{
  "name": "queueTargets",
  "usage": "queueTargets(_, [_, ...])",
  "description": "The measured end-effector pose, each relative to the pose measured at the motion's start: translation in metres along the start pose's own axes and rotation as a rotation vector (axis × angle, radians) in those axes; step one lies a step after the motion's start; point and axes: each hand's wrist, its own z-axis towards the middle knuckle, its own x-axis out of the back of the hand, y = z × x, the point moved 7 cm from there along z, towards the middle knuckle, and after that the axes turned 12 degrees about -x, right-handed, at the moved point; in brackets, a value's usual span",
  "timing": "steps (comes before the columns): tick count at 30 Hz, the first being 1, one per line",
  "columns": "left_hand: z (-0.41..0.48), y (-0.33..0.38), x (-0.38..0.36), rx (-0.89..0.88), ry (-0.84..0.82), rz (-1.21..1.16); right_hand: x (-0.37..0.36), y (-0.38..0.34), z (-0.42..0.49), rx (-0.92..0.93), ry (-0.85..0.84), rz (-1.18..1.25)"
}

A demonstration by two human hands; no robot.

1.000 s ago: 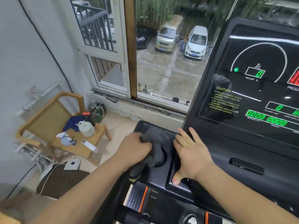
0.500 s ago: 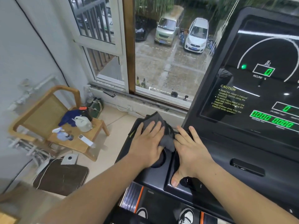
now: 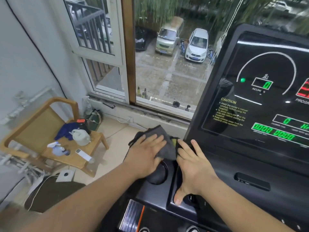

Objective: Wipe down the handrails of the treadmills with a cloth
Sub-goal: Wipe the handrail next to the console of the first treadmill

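Left grip [image 3: 147, 158] flat, fingers [image 3: 153, 139] straight, on grey cloth [image 3: 158, 131]; right grip [image 3: 195, 166] splayed on console [image 3: 250, 156] below "CAUTION" label [image 3: 228, 101]

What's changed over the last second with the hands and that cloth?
The left hand stopped gripping the bunched cloth in the cup holder, flattened on it and pushed it forward to the far corner of the console. The right hand stayed flat on the console.
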Motion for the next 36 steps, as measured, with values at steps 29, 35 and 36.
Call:
queueTargets(29, [-0.077,0.058,-0.027,-0.004,0.099,0.075,-0.001,0.001,-0.002,0.014,0.052,0.007])
queueTargets(35, [-0.056,0.070,-0.020,0.005,0.136,0.057,-0.004,0.000,0.001,0.011,0.045,0.014])
queueTargets(36, [-0.055,0.070,-0.022,0.028,0.160,0.023,-0.004,0.000,0.002,0.007,0.044,0.012])
